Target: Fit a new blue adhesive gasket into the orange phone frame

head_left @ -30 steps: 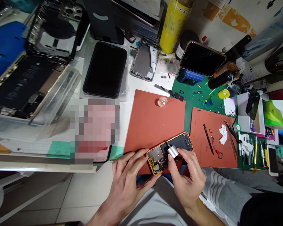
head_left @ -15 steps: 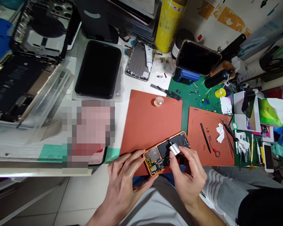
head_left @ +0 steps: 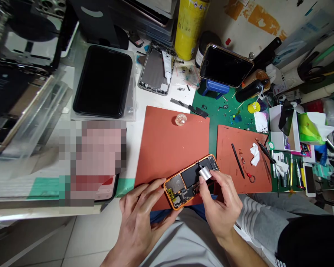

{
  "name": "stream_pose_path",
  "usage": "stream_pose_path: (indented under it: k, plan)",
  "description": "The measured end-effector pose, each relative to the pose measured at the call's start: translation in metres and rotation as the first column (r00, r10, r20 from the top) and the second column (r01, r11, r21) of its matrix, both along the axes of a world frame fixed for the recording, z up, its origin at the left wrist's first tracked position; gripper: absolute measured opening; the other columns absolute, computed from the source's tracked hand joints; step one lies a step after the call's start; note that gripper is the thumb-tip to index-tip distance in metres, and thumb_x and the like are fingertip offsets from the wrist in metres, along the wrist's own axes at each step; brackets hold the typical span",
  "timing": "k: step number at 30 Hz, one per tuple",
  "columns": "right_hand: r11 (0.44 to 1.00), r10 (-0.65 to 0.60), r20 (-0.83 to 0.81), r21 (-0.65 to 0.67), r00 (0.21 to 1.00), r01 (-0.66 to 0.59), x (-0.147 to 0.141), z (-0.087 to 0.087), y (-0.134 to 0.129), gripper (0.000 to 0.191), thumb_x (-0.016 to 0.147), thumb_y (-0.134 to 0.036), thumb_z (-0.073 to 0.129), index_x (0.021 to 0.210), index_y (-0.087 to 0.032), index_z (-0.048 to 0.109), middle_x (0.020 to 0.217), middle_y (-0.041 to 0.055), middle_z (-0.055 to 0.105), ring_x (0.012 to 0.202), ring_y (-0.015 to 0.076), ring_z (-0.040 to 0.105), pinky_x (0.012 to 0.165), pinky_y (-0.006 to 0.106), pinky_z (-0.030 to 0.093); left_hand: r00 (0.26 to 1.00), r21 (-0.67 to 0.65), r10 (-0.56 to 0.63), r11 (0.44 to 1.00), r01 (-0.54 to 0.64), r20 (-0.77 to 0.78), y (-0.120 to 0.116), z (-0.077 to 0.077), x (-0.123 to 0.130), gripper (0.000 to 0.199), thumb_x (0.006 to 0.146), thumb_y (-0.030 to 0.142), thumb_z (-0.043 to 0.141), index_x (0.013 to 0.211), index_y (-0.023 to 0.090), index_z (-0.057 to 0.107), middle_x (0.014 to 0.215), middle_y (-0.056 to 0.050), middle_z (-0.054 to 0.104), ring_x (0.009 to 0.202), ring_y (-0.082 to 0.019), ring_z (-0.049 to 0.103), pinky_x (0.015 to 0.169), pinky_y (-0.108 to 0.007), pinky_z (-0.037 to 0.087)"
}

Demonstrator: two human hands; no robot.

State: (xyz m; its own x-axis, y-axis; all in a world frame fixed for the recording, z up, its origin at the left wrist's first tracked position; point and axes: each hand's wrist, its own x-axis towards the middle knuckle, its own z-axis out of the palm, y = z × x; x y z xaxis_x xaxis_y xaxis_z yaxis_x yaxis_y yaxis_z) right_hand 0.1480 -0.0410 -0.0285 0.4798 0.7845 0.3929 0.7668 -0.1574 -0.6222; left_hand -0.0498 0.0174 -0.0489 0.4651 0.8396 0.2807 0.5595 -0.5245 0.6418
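An opened orange-framed phone (head_left: 190, 177) lies tilted at the near edge of the orange-red mat, its battery and inner parts exposed. My left hand (head_left: 144, 211) grips its left end, fingers on the far edge and thumb on the near one. Between thumb and fingers, my right hand (head_left: 221, 202) pinches a short silver cylindrical tool (head_left: 205, 172) over the phone's middle. A thin dark tip on that tool points at the far edge of the frame; whether it touches is too small to tell. Farther up the mat stands a small clear jar (head_left: 180, 119).
Right of the main mat (head_left: 167, 144), a second mat (head_left: 222, 167) bears a black stick (head_left: 237, 161), a crumpled tissue (head_left: 255, 154) and tweezers. A grey phone housing (head_left: 153, 70), a black-screened phone (head_left: 102, 81) and a yellow can (head_left: 189, 29) stand beyond. A pixelated patch covers part of the left side.
The camera view has shifted a little, so the bench appears farther left. Both hands keep their hold, with the silver tool in nearly the same place over the phone.
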Motion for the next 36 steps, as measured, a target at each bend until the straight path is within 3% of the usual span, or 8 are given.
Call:
stream_pose_path:
  k: [10, 26, 36]
  plan:
    - [1.000, -0.013, 0.011, 0.017, 1.000, 0.013, 0.004, 0.001, 0.003, 0.032, 0.095, -0.009, 0.080, 0.124, -0.021, 0.073, 0.105, 0.0072, 0.077, 0.095, 0.0218, 0.073, 0.082, 0.038, 0.062, 1.000, 0.052, 0.014, 0.999, -0.014, 0.001, 0.006, 0.003, 0.005, 0.025, 0.101, 0.032, 0.075, 0.117, 0.018, 0.063, 0.113, -0.015, 0.082, 0.104, -0.031, 0.063, 0.090, -0.045, 0.044]
    - [0.998, -0.059, 0.025, 0.007, 0.998, 0.059, 0.011, 0.000, 0.004, 0.030, 0.096, -0.011, 0.080, 0.122, -0.021, 0.073, 0.105, 0.0064, 0.078, 0.094, 0.0208, 0.072, 0.082, 0.038, 0.061, 1.000, 0.015, 0.015, 1.000, -0.015, 0.003, 0.004, -0.001, 0.000, 0.040, 0.095, 0.025, 0.081, 0.128, 0.027, 0.059, 0.120, -0.012, 0.081, 0.108, -0.032, 0.067, 0.089, -0.047, 0.043]
    - [0.997, -0.076, 0.031, 0.022, 0.997, 0.075, 0.013, -0.001, 0.006, 0.031, 0.096, -0.011, 0.080, 0.124, -0.022, 0.073, 0.106, 0.0073, 0.078, 0.094, 0.0213, 0.072, 0.081, 0.039, 0.061, 1.000, 0.002, 0.026, 1.000, -0.026, 0.012, 0.005, 0.001, 0.003, 0.037, 0.094, 0.021, 0.081, 0.126, 0.023, 0.061, 0.117, -0.015, 0.081, 0.105, -0.033, 0.066, 0.086, -0.047, 0.044]
